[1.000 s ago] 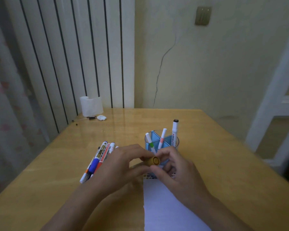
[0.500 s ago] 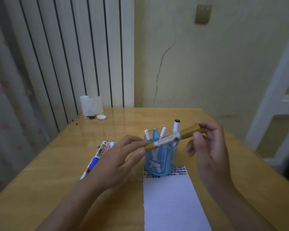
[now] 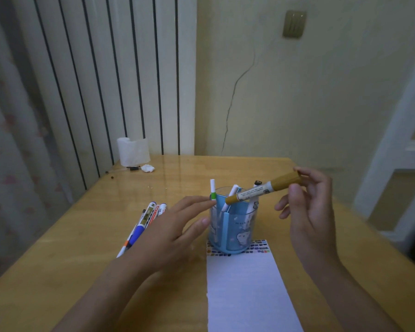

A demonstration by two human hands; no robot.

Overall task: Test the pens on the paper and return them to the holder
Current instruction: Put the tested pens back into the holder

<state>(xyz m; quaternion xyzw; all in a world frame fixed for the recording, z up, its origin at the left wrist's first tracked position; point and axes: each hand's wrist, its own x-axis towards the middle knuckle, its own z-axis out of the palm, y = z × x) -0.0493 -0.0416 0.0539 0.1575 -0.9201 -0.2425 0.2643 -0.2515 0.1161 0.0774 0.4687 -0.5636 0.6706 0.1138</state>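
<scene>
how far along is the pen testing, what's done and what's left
Done, apparently: three pens stand in the clear blue pen holder. The white paper sheet shows no visible test marks, so actual testing is unclear. In hand: the right hand grips a capped brown marker over the holder; the left hand is open beside it. Left: several pens lie on the wooden table, partly under the left hand.

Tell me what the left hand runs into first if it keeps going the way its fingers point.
Most likely the blue pen holder. The left hand is open, its fingers aimed up and right at the holder's rim, near the green-banded pen standing there. Depth is unclear, so that pen might be met first.
</scene>
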